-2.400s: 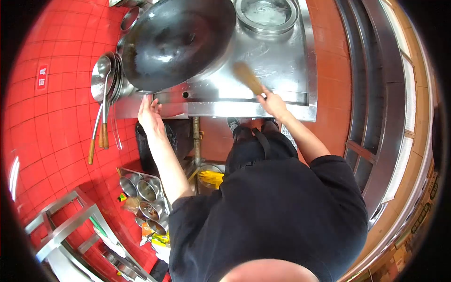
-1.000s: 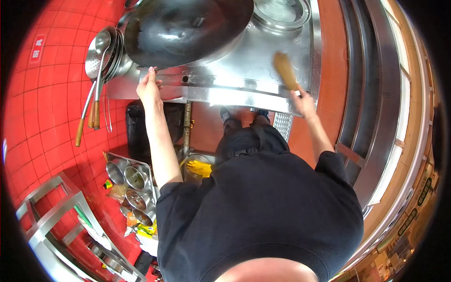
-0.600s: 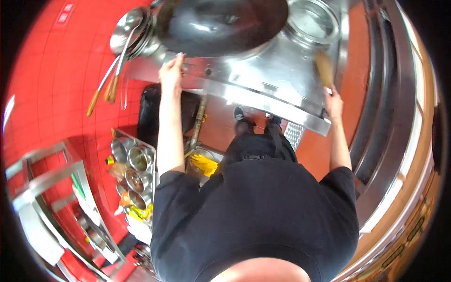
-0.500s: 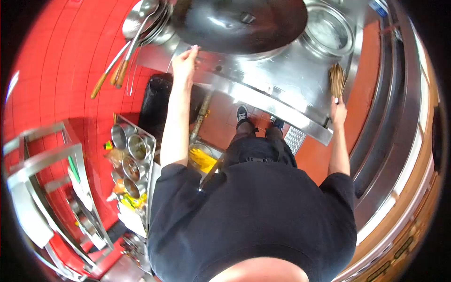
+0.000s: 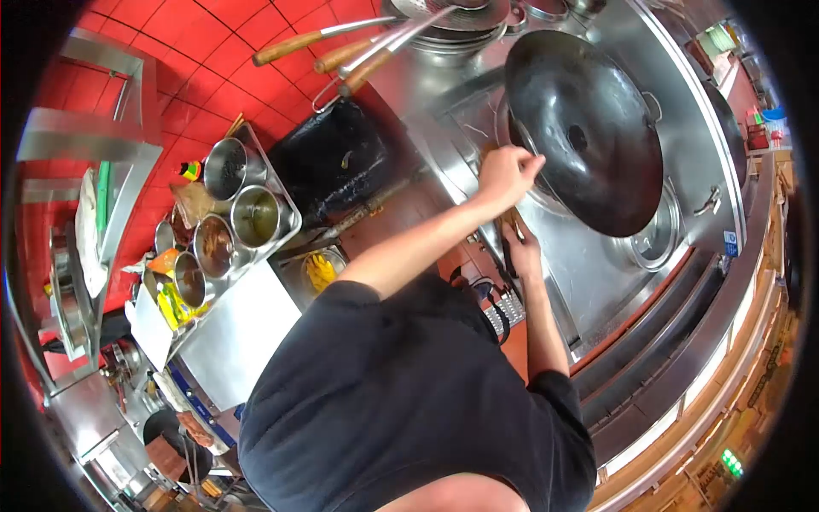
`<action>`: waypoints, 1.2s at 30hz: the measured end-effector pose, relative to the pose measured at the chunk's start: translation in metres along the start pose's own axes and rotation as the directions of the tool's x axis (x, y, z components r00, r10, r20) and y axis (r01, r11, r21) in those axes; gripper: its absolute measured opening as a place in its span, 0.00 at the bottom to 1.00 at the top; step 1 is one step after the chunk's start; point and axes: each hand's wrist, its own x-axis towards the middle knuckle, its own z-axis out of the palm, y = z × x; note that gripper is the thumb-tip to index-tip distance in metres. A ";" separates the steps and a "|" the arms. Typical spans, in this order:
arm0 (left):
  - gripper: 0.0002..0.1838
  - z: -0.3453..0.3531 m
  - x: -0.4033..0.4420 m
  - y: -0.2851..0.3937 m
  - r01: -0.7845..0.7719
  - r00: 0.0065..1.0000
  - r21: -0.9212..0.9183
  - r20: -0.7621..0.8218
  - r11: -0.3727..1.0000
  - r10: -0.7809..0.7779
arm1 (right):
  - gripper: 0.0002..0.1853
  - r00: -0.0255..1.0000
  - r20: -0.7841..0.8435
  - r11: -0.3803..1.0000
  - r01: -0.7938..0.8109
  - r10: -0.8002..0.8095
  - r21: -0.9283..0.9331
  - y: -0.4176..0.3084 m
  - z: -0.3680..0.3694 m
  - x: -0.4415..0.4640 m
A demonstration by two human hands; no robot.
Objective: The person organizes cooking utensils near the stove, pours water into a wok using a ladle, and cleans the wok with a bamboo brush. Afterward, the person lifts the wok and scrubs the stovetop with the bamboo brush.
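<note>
A large dark wok [image 5: 589, 136] sits over the steel range, its bowl appearing tilted. My left hand [image 5: 509, 177] is closed at the wok's near rim, fingers pinched around its edge or handle. Just below it, my right hand [image 5: 522, 249] is wrapped around the bamboo brush [image 5: 510, 219], most of which is hidden by my hands and forearm. A loop handle [image 5: 653, 107] shows on the wok's far side.
Wood-handled ladles [image 5: 371, 64] lie over stacked round pans at the back. To the left, several metal pots [image 5: 232, 171] stand in a tray, beside a black box-like surface [image 5: 328, 154]. A round steel ring [image 5: 661, 239] sits right of the wok. Dark ledges [image 5: 648, 320] run along the right.
My right hand has brought the bamboo brush from the far right to beside my left hand. My view has turned, and the wok now appears further right and more tilted.
</note>
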 end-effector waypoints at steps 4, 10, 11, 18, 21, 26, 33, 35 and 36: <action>0.21 -0.001 0.008 -0.013 0.003 0.999 -0.024 0.033 1.000 -0.002 | 0.32 0.982 0.162 0.895 -0.018 0.101 -0.446 -0.090 0.034 0.069; 0.15 0.008 0.016 -0.031 -0.112 0.993 0.042 0.037 0.993 0.111 | 0.29 0.919 0.211 0.938 0.346 -0.333 -0.030 -0.101 0.063 0.130; 0.16 -0.005 0.015 -0.018 -0.145 0.989 0.202 -0.009 0.969 0.150 | 0.28 0.907 0.221 0.933 0.359 -0.358 0.038 -0.099 0.067 0.133; 0.20 -0.010 0.018 -0.009 0.123 0.971 0.054 0.201 0.991 -0.131 | 0.30 0.895 0.269 0.900 0.250 -0.355 0.357 -0.059 0.058 0.103; 0.19 -0.015 0.022 -0.015 -0.010 0.968 -0.111 0.249 0.994 0.037 | 0.35 0.995 0.048 0.970 0.097 -0.089 -0.221 -0.046 0.034 0.046; 0.20 -0.016 0.027 -0.017 0.059 0.944 -0.061 0.328 0.996 -0.036 | 0.30 0.921 -0.370 0.920 -0.244 0.121 -0.305 0.041 -0.024 -0.073; 0.15 -0.014 0.021 -0.015 0.192 0.940 -0.145 0.311 0.971 -0.140 | 0.30 0.611 -0.706 0.729 -0.655 0.357 -0.199 0.118 -0.113 -0.097; 0.16 -0.015 0.020 -0.006 0.256 0.927 -0.115 0.311 0.960 -0.210 | 0.31 0.670 -0.683 0.757 -0.598 0.292 -0.262 0.129 -0.087 -0.095; 0.18 -0.014 0.019 -0.006 0.265 0.929 -0.115 0.295 0.957 -0.222 | 0.32 0.743 -0.602 0.838 -0.502 0.292 -0.212 0.116 -0.072 -0.096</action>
